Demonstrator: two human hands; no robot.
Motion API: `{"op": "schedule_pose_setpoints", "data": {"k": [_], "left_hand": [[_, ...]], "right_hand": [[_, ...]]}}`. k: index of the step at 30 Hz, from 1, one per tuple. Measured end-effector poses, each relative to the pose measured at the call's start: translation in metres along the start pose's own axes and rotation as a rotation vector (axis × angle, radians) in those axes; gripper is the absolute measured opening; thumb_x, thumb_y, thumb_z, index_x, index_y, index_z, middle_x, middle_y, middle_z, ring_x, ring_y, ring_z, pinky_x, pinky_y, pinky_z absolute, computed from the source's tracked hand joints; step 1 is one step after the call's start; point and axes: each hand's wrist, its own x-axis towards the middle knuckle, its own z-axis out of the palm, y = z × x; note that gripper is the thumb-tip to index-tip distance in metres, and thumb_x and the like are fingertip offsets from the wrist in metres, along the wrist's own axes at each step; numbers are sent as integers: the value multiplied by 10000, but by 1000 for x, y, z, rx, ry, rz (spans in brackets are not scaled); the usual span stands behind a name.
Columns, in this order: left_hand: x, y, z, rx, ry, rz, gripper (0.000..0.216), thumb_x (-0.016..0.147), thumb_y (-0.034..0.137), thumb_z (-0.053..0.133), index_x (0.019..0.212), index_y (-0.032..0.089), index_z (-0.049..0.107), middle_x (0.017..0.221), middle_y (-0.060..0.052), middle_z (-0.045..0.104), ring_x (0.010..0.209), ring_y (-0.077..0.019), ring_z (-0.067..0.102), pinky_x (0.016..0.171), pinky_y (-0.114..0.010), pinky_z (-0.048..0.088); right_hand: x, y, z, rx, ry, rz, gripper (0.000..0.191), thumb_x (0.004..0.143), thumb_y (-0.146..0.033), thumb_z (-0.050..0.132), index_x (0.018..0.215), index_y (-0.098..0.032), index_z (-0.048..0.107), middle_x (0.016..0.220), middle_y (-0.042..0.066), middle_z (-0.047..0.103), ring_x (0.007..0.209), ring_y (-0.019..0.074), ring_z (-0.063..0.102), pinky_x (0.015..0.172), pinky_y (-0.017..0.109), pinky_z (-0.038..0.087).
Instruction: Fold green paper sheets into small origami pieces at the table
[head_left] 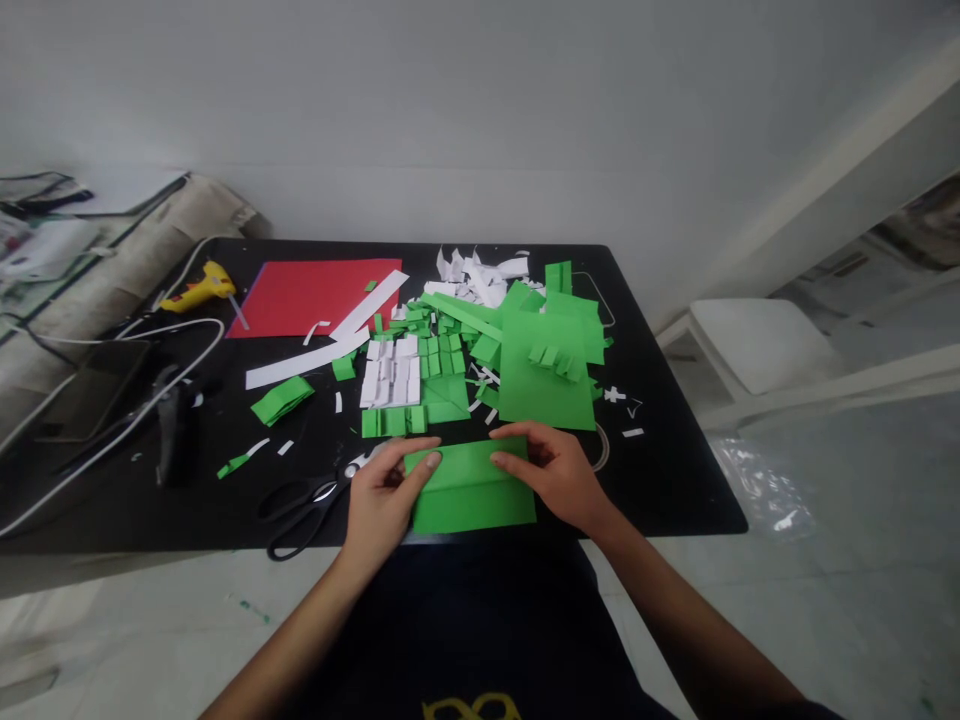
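A sheet of green paper (474, 505) with a crease across it lies at the table's front edge. My left hand (384, 492) pinches its left side near the upper corner, thumb on top. On the opposite side, my right hand (553, 470) grips the upper right part between thumb and fingers. Black-handled scissors (311, 505) lie just left of my left hand, their blades partly hidden behind it. Beyond the sheet are folded white paper pieces (390, 372), folded green pieces (393, 421) and a larger green sheet (547, 385).
A yellow glue gun (202, 288) and a red sheet (315, 298) lie at the back left of the black table (660, 470). White strips (307, 362) and paper scraps are scattered about. A white cable (184, 375) crosses the left side. A white stool (761, 345) stands right.
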Motion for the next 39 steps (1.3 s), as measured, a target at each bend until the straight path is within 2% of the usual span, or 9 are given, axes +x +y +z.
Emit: {"op": "schedule_pose_setpoints", "data": {"k": [5, 9, 13, 17, 24, 33, 36, 39], "left_hand": [[5, 1, -4, 35, -83, 58, 155, 880, 379, 801, 973, 268, 857, 769, 2, 729, 537, -120, 432, 545, -264, 367], [10, 2, -9, 64, -133, 126, 158, 897, 365, 794, 1008, 279, 866, 768, -1, 744, 549, -126, 472, 558, -261, 392], [13, 0, -12, 83, -155, 160, 149, 911, 350, 784, 1003, 272, 871, 815, -22, 775, 585, -134, 530, 560, -258, 396], [13, -1, -11, 87, -164, 151, 151, 906, 361, 784, 981, 265, 873, 806, -30, 774, 576, -138, 528, 548, -259, 391], [15, 1, -11, 59, -217, 158, 145, 911, 359, 779, 979, 270, 871, 813, -39, 780, 604, -153, 568, 536, -258, 395], [16, 0, -13, 86, -293, 171, 122, 921, 335, 771, 984, 285, 862, 832, -33, 783, 628, -154, 605, 552, -251, 428], [17, 3, -16, 73, -319, 156, 123, 921, 336, 776, 985, 268, 856, 867, -47, 790, 699, -170, 659, 585, -253, 465], [20, 12, -22, 65, -356, 170, 123, 930, 324, 771, 990, 244, 844, 902, -60, 785, 758, -177, 690, 642, -257, 516]], "right_hand": [[0, 1, -2, -24, 3, -4, 262, 856, -430, 811, 1049, -254, 830, 816, 28, 767, 654, 188, 641, 600, 319, 499], [1, -1, -2, -18, -18, -11, 244, 863, -395, 801, 1054, -247, 832, 832, 28, 770, 666, 178, 634, 602, 306, 490], [2, -1, -2, -13, -33, 8, 244, 864, -377, 794, 1057, -233, 832, 761, 17, 733, 643, 171, 613, 580, 295, 467], [2, 1, -3, -47, -36, 5, 228, 866, -369, 789, 1043, -233, 833, 746, 14, 727, 627, 168, 611, 570, 290, 473], [3, 2, -5, -89, -85, -13, 203, 882, -340, 765, 1046, -247, 839, 866, 37, 795, 710, 193, 674, 628, 312, 521], [2, 2, -8, -121, -99, -12, 198, 890, -328, 757, 1051, -254, 845, 900, 35, 814, 740, 209, 695, 668, 336, 538], [-1, -3, -8, -101, -73, -28, 207, 896, -339, 759, 1069, -263, 841, 921, 33, 811, 731, 205, 688, 676, 346, 541], [-4, -14, -8, -80, 5, -46, 227, 885, -349, 779, 1087, -258, 829, 805, 20, 758, 641, 184, 631, 584, 319, 499]]}}
